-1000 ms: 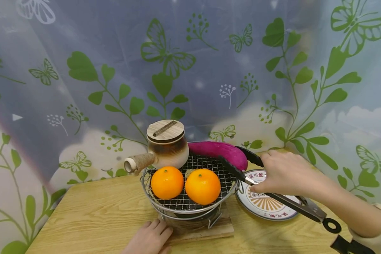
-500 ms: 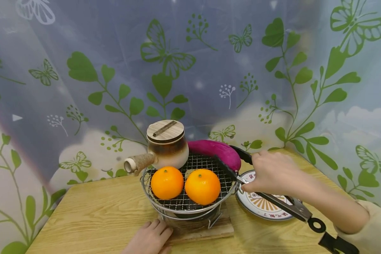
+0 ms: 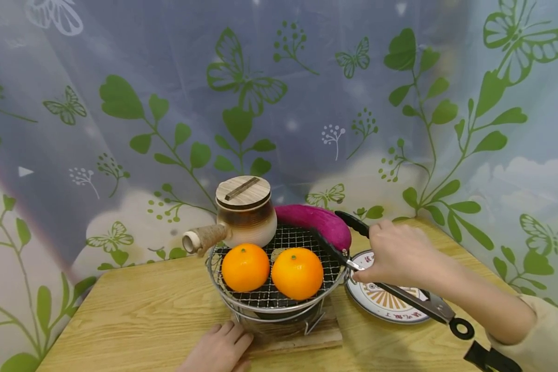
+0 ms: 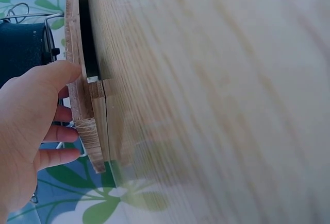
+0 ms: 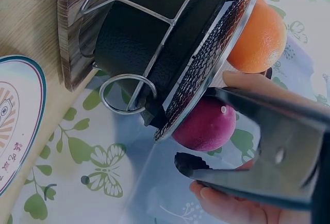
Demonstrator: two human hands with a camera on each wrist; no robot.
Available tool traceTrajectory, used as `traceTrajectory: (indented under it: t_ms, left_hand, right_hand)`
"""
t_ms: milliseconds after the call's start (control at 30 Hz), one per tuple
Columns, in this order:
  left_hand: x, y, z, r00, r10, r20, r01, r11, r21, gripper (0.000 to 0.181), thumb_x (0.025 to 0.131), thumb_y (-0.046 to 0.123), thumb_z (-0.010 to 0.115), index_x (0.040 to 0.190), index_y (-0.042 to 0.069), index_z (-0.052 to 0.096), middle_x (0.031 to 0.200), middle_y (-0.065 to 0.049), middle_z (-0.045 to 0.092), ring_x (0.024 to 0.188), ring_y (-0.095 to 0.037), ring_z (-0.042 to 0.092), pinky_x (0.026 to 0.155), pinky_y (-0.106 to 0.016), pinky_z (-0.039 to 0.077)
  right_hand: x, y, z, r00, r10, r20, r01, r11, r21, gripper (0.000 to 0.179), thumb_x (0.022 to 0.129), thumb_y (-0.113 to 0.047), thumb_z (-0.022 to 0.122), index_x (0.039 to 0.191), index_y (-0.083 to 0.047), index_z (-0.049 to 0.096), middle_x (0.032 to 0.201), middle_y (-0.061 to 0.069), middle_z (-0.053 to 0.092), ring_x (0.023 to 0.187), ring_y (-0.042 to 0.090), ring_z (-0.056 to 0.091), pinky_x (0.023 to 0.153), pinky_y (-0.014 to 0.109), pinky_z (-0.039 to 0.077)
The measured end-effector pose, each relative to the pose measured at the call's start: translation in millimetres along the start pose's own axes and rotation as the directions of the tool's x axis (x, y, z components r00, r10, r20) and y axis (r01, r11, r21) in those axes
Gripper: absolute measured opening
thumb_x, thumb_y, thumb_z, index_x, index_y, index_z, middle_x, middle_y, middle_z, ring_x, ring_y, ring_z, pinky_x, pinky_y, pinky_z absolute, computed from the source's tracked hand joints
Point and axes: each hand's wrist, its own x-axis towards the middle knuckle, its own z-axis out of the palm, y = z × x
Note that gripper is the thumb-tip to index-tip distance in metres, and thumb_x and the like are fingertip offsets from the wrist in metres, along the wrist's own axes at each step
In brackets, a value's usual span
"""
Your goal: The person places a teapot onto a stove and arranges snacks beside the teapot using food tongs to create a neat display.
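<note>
A purple eggplant [image 3: 318,219] lies on the wire-mesh rack [image 3: 272,298] of a small grill, behind the oranges. My right hand [image 3: 402,253] grips black-and-metal tongs [image 3: 406,296], whose tips stand spread at the eggplant's right end. In the right wrist view, one tip meets the eggplant [image 5: 209,126] and the other stands apart below it. My left hand [image 3: 220,347] holds the corner of the wooden board [image 3: 307,343] under the grill. The left wrist view shows its thumb on the edge of this board [image 4: 77,95] and the fingers bent around the corner.
On the rack are two oranges, one at left [image 3: 245,267] and one at right [image 3: 297,274]. Behind them stands a lidded clay pot [image 3: 246,222], its handle pointing left. A patterned plate [image 3: 376,307] lies right of the grill on the wooden table [image 3: 135,305].
My right hand and the tongs have moved left with the eggplant, and then the tongs' far tip has spread away from it. The left hand has kept its place.
</note>
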Motion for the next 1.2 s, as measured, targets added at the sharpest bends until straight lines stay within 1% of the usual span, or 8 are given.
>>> traceTrajectory:
  t_ms: [300, 400, 500, 600, 733, 933, 1033, 1200]
  left_hand:
    - [-0.2, 0.9, -2.4, 1.0, -0.014, 0.028, 0.015, 1.0, -0.024, 0.032, 0.076, 0.042, 0.067, 0.093, 0.015, 0.06, 0.083, 0.001, 0.054, 0.073, -0.014, 0.051, 0.052, -0.023, 0.035]
    - [-0.2, 1.0, -2.7, 1.0, -0.014, 0.027, 0.015, 1.0, -0.019, 0.032, 0.076, 0.042, 0.067, 0.093, 0.016, 0.06, 0.083, 0.001, 0.054, 0.073, -0.014, 0.051, 0.052, -0.023, 0.035]
    - [-0.4, 0.9, -3.1, 0.999, -0.018, 0.03, 0.018, 1.0, -0.017, 0.032, 0.076, 0.042, 0.067, 0.093, 0.016, 0.06, 0.083, 0.002, 0.054, 0.073, -0.014, 0.051, 0.052, -0.023, 0.034]
    - [-0.6, 0.9, -4.0, 0.999, -0.024, 0.042, 0.025, 0.999, -0.023, 0.033, 0.076, 0.042, 0.067, 0.093, 0.016, 0.06, 0.084, 0.001, 0.054, 0.073, -0.014, 0.051, 0.053, -0.024, 0.035]
    - [-0.3, 0.8, -5.2, 0.998, -0.028, 0.055, 0.029, 0.999, -0.031, 0.032, 0.076, 0.042, 0.067, 0.094, 0.016, 0.06, 0.085, 0.001, 0.054, 0.074, -0.015, 0.051, 0.053, -0.025, 0.037]
    - [0.5, 1.3, -4.8, 0.999, -0.023, 0.045, 0.024, 0.999, -0.024, 0.033, 0.076, 0.042, 0.066, 0.094, 0.015, 0.06, 0.085, 0.001, 0.055, 0.075, -0.015, 0.051, 0.054, -0.026, 0.038]
    - [0.7, 1.5, -4.1, 0.999, -0.023, 0.039, 0.024, 1.0, -0.021, 0.033, 0.076, 0.042, 0.066, 0.094, 0.015, 0.06, 0.085, 0.001, 0.055, 0.075, -0.015, 0.052, 0.055, -0.026, 0.04]
    - [1.0, 1.9, -2.9, 0.999, -0.018, 0.029, 0.018, 1.0, -0.009, 0.034, 0.075, 0.043, 0.067, 0.094, 0.015, 0.06, 0.085, 0.001, 0.055, 0.075, -0.016, 0.052, 0.055, -0.027, 0.04]
  right_hand:
    - [-6.9, 6.0, 3.0, 1.0, -0.014, -0.023, 0.014, 1.0, -0.012, 0.076, 0.058, -0.062, 0.073, 0.092, 0.004, 0.057, 0.082, 0.008, 0.052, 0.063, 0.02, 0.051, 0.048, 0.035, 0.042]
    - [-12.5, 9.6, 4.3, 1.0, -0.005, -0.03, 0.005, 1.0, -0.009, 0.083, 0.058, -0.062, 0.073, 0.101, 0.007, 0.057, 0.089, 0.01, 0.056, 0.069, 0.023, 0.055, 0.05, 0.036, 0.044]
    - [-18.4, 12.9, 5.7, 0.998, 0.003, -0.059, -0.004, 1.0, -0.025, 0.092, 0.058, -0.062, 0.073, 0.112, 0.01, 0.053, 0.099, 0.017, 0.058, 0.082, 0.031, 0.058, 0.055, 0.04, 0.047]
    - [-22.8, 15.8, 7.1, 0.995, 0.006, -0.1, -0.011, 0.999, -0.045, 0.096, 0.057, -0.061, 0.074, 0.118, 0.011, 0.05, 0.108, 0.022, 0.056, 0.092, 0.038, 0.057, 0.059, 0.045, 0.048]
    - [-26.4, 19.3, 9.0, 0.99, -0.003, -0.139, -0.004, 0.999, -0.049, 0.096, 0.057, -0.059, 0.074, 0.119, 0.01, 0.049, 0.11, 0.023, 0.055, 0.095, 0.039, 0.056, 0.062, 0.047, 0.049]
    - [-31.8, 27.3, 8.3, 0.992, 0.008, -0.127, -0.008, 1.0, 0.0, 0.093, 0.058, -0.06, 0.074, 0.118, 0.006, 0.051, 0.113, 0.02, 0.055, 0.099, 0.037, 0.055, 0.062, 0.05, 0.048]
    - [-35.6, 31.6, 6.6, 0.994, 0.002, -0.105, 0.0, 1.0, 0.013, 0.098, 0.059, -0.062, 0.073, 0.124, 0.005, 0.047, 0.118, 0.021, 0.052, 0.103, 0.039, 0.053, 0.065, 0.051, 0.048]
    - [-41.6, 38.8, 3.9, 0.996, -0.008, -0.089, 0.01, 1.0, 0.026, 0.103, 0.058, -0.066, 0.072, 0.13, 0.002, 0.044, 0.123, 0.021, 0.05, 0.103, 0.038, 0.053, 0.061, 0.047, 0.048]
